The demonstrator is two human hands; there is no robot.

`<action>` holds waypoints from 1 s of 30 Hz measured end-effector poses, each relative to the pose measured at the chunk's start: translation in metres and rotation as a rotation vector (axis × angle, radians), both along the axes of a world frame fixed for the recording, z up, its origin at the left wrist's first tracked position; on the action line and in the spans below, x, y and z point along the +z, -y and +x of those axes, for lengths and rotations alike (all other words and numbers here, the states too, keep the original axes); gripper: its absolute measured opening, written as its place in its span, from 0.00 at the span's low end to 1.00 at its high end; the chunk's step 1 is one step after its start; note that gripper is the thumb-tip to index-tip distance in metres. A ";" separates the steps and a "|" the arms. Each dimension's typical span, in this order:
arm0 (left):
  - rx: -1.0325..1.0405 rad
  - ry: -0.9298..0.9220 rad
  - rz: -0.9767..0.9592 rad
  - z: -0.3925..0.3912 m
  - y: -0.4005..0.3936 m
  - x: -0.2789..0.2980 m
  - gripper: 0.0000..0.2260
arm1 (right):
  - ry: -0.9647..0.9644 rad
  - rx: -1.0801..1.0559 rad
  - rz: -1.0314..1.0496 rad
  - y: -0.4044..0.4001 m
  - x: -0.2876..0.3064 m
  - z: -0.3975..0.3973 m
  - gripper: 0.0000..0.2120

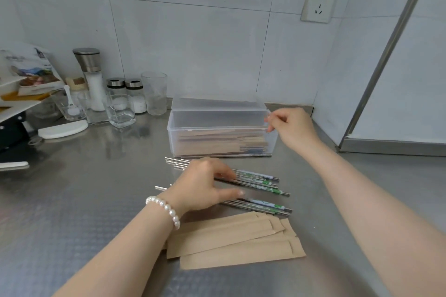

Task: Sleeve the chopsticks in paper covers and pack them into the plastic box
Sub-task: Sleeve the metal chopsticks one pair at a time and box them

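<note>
A clear plastic box (pixel 173 132) stands open on the steel counter, its lid tipped back against the wall, with several sleeved chopsticks (pixel 222 144) lying inside. In front of it lie several bare metal chopsticks (pixel 260 184) with green and white ends. My left hand (pixel 205 185), a pearl bracelet on its wrist, rests on them, thumb and fingers curled around a few. Several brown paper covers (pixel 231 239) are fanned out nearest to me. My right hand (pixel 292 128) hovers at the box's right end, fingers loosely curled, holding nothing I can see.
Along the wall at the left stand a salt grinder (pixel 90 75), two shaker jars (pixel 125 89), a tall glass (pixel 154 93) and a small square glass (pixel 120 111). A white lid (pixel 64 129) lies flat. A power socket (pixel 318 0) is on the wall.
</note>
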State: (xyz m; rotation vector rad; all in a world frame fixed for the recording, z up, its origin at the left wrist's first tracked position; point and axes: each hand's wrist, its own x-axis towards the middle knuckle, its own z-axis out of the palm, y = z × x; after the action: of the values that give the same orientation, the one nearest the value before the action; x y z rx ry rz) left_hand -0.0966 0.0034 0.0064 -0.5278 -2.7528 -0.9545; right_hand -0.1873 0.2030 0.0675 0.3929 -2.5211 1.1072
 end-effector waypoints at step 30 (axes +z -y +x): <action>-0.204 0.209 -0.128 0.009 -0.014 0.006 0.14 | 0.540 0.348 0.412 -0.035 -0.021 0.046 0.06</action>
State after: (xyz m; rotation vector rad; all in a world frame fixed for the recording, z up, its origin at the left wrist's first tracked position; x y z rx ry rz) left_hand -0.0872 0.0176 0.0123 -0.7844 -3.0079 -0.9279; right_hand -0.1413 0.2377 0.0470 0.7499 -3.2704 0.8830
